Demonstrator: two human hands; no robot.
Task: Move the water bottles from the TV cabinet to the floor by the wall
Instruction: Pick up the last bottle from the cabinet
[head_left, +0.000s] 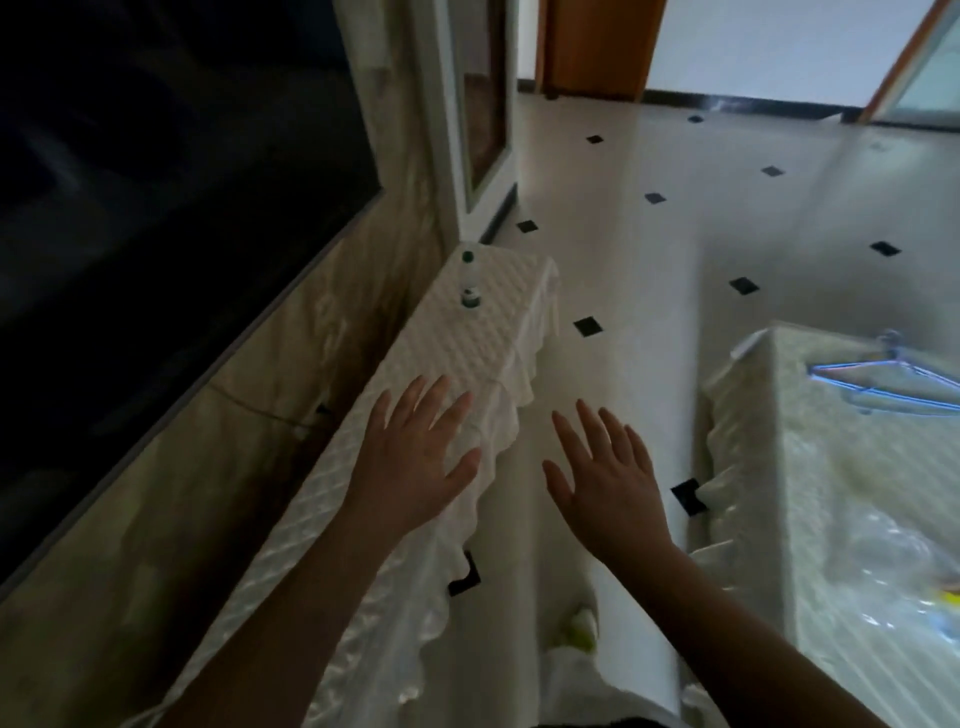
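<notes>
Over the TV cabinet, both hands spread with nothing in them.

From the head camera, the left hand (415, 452) hovers palm down with straight, splayed fingers over the near part of the TV cabinet (467, 358), which wears a white quilted cover with a frilled edge. The right hand (605, 480) is likewise spread flat, above the tiled floor (649, 260) just beside the cabinet's front edge. Two water bottles stand upright at the cabinet's far end, well apart from both hands: a green-capped bottle (468, 258) farthest back and a white-capped bottle (470, 299) just in front of it. A dark television (156, 182) fills the wall on the left. On the right, a cloth-covered desk (831, 467) carries blue wire hangers (883, 376).
</notes>
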